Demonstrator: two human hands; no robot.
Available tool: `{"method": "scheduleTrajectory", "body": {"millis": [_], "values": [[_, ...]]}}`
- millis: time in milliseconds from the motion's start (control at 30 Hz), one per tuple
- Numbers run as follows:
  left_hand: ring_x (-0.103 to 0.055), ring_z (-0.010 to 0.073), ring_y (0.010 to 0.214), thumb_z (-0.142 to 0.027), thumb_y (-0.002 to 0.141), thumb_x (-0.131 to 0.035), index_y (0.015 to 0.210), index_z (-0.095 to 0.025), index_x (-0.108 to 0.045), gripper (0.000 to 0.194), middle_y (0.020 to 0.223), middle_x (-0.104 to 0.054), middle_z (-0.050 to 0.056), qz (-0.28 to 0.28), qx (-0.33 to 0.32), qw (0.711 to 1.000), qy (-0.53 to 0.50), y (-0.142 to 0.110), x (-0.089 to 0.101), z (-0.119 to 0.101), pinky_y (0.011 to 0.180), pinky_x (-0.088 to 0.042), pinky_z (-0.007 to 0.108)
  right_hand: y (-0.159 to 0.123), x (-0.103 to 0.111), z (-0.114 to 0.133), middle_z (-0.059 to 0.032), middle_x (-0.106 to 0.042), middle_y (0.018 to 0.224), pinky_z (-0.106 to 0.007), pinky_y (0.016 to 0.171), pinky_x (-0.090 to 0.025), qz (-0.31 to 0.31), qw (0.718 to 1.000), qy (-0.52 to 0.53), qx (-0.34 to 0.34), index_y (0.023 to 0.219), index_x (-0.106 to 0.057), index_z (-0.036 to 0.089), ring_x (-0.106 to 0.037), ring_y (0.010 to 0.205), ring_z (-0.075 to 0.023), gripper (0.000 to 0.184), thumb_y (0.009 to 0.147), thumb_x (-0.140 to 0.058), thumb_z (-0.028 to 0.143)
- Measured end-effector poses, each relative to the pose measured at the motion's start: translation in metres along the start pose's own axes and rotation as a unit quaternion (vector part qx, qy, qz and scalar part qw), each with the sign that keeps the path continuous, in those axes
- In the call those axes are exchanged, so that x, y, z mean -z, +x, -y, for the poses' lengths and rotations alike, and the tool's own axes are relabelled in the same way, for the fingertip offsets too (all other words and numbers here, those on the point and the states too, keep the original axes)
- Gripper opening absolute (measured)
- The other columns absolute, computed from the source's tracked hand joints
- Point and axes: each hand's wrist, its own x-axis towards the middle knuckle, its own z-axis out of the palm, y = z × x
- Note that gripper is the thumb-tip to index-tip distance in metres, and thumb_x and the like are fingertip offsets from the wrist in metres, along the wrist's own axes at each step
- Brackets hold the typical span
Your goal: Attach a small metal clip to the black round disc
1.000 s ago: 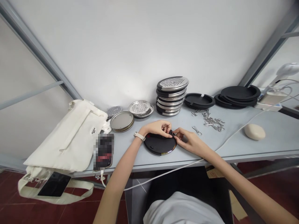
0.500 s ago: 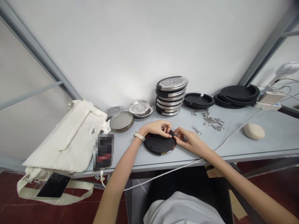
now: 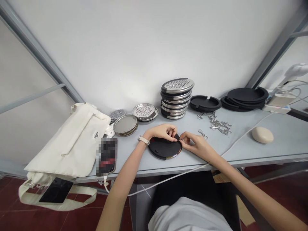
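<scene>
A round black disc (image 3: pixel 166 149) with a raised rim lies near the table's front edge, between my hands. My left hand (image 3: pixel 165 131) rests over its far side, fingers curled and thumb pressed at the upper right rim. At that same spot my right hand (image 3: pixel 193 143) pinches a small shiny metal clip (image 3: pixel 183 140), mostly covered by the fingers. A single wire clip (image 3: pixel 202 134) lies just beyond the right hand, and a loose pile of similar metal clips (image 3: pixel 220 125) is behind it.
Perforated metal discs in black holders form a tall stack (image 3: pixel 176 99) by the wall. Black holders (image 3: pixel 247 98) pile up at right. Metal plates (image 3: pixel 125 124), a phone (image 3: pixel 107 157) and a white bag (image 3: pixel 64 144) are at left. A white cable (image 3: pixel 240 138) crosses the table near a cream case (image 3: pixel 262 134).
My right fingers have shifted slightly at the disc's rim, and the metal piece now shows between them. My left hand stays in place on the disc.
</scene>
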Motion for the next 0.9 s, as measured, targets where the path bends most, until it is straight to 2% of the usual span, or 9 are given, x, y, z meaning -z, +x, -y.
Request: {"method": "scheduleTrajectory", "body": {"millis": [133,233,367,667,900], "values": [[-0.044,0.0083,0.059,-0.031,0.072,-0.071,0.077,-0.014,-0.055,0.024,0.068,-0.051,-0.003,-0.001,-0.012,1.0,0.009,0.0006,0.0008,0.004,0.054,-0.034,0.021,0.0003,0.0006,-0.0003,0.0015,-0.056,0.065,-0.026,0.063,-0.046,-0.014,1.0,0.011,0.002,0.092,-0.059,0.021,-0.054,0.061,-0.0145,0.019,0.09,-0.051,0.037],[-0.044,0.0085,0.06,-0.031,0.073,-0.071,0.077,-0.015,-0.054,0.023,0.07,-0.053,-0.002,-0.001,-0.021,1.0,0.013,0.0008,0.0011,0.0053,0.055,-0.035,0.022,0.0005,0.0006,-0.0019,0.0015,-0.056,0.065,-0.027,0.064,-0.045,-0.046,0.999,0.007,0.003,0.099,-0.057,0.021,-0.052,0.061,-0.0148,0.021,0.091,-0.049,0.039],[-0.043,0.0085,0.06,-0.031,0.072,-0.072,0.077,-0.014,-0.056,0.024,0.069,-0.052,-0.002,-0.004,-0.006,1.0,0.011,0.0007,0.0007,0.0032,0.055,-0.034,0.022,0.0009,0.0001,-0.0045,-0.0002,-0.06,0.067,-0.028,0.063,-0.046,-0.082,0.997,-0.001,-0.007,0.101,-0.055,0.02,-0.054,0.062,-0.0155,0.026,0.091,-0.05,0.044],[-0.052,0.0097,0.067,-0.028,0.067,-0.077,0.087,-0.015,-0.06,0.03,0.074,-0.057,-0.001,-0.007,-0.017,1.0,-0.014,0.0013,-0.0015,0.0014,0.064,-0.042,0.024,0.0021,-0.0001,-0.0015,-0.0049,-0.069,0.082,-0.031,0.072,-0.05,-0.043,0.998,0.039,-0.001,0.103,-0.057,0.021,-0.064,0.074,-0.0184,0.023,0.094,-0.045,0.038],[-0.054,0.0103,0.07,-0.024,0.069,-0.076,0.095,-0.016,-0.056,0.034,0.078,-0.06,0.0,-0.013,-0.014,1.0,-0.014,0.0026,-0.0012,0.0083,0.067,-0.043,0.024,0.0019,0.0004,0.0009,-0.0062,-0.069,0.087,-0.034,0.077,-0.05,-0.032,0.999,0.044,0.0,0.101,-0.059,0.021,-0.064,0.079,-0.02,0.02,0.094,-0.045,0.034]]}}
